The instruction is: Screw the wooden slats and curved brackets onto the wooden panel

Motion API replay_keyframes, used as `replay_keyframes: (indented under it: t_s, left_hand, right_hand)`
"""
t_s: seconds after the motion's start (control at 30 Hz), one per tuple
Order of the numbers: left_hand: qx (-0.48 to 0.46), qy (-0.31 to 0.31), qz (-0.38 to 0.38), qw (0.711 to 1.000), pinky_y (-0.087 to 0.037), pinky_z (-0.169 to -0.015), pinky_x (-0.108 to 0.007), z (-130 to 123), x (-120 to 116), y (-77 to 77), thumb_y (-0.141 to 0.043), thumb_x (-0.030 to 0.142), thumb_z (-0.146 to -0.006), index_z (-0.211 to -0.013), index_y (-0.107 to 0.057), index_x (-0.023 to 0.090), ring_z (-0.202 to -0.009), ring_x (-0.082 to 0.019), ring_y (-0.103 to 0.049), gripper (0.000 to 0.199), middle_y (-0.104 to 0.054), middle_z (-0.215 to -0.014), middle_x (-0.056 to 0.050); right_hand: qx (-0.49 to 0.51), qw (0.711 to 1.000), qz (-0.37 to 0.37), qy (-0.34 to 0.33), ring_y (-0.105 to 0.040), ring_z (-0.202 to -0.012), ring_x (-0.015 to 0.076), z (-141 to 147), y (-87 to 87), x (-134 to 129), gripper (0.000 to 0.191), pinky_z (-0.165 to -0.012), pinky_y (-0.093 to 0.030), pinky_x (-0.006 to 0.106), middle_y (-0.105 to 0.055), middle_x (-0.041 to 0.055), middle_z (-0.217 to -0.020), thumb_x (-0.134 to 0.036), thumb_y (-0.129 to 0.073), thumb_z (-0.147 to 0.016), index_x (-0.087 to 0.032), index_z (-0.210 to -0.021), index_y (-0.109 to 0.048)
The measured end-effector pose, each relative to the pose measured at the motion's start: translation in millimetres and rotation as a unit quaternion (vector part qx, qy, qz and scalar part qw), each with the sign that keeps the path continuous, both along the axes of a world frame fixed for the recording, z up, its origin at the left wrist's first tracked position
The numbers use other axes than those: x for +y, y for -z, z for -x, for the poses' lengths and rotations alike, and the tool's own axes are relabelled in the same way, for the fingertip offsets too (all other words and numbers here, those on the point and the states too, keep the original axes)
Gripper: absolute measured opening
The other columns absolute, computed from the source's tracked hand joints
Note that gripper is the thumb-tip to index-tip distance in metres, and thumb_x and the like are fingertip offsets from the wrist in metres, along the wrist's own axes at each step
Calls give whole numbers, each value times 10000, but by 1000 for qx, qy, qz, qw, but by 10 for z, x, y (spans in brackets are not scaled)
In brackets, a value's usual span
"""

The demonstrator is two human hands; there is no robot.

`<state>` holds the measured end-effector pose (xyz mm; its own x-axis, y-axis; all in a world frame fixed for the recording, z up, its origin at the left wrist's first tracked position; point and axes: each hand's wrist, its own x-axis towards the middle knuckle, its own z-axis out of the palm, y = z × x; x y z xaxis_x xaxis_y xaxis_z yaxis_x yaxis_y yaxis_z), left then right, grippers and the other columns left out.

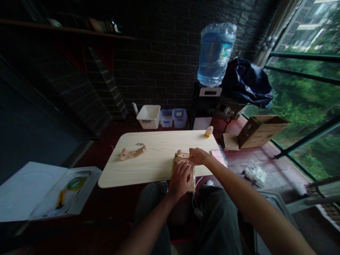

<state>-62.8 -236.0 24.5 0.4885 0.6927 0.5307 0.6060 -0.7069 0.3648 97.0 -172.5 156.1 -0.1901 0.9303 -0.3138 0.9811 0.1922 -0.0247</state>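
At the front edge of the pale table (156,141), a small light-wood piece with holes (182,154) lies on a brown cardboard piece (191,186) that overhangs the edge. My left hand (182,179) presses over the near side of this wooden piece, holding it with bent fingers. Closed beside its right end is my right hand (197,156); a bit of yellow shows at the fingers, but what they grip is hidden. A second wooden assembly (132,153) lies on the table's left part, with small dark pieces (139,144) behind it.
A small yellow-based bottle (209,132) stands at the table's back right corner, a phone (219,157) at the right edge. An open white case (77,191) sits to the left. Plastic bins (148,122), a water dispenser (208,102) and a cardboard box (255,134) stand beyond.
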Motion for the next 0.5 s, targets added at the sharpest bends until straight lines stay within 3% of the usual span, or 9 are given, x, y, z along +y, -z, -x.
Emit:
replay_keyframes:
  t_s: [0.23,0.5]
  left_hand:
    - [-3,1,-1,1000,-408,-1208,-562,3,-9,-18,-555,188,-929,-1386,-548,231,-1444,-292,-435,459,-567,-1456,-96]
    - [5,1,2,1000,-396,-1223,-544,4,2,-28,-574,185,-912,-1382,-545,231,-1460,-283,-411,473,-547,-1478,-92]
  right_hand:
    - [-17,997,-20,-77,-718,-1084,296,93,-149,-146,324,-832,-546,354,-729,192,-1176,-247,-550,-964,-155,-1274,-571]
    - [7,1000,-6,9,-715,-1082,286,35,-15,4,375,-844,-527,325,-728,206,-1168,-374,-544,-983,-121,-1253,-607]
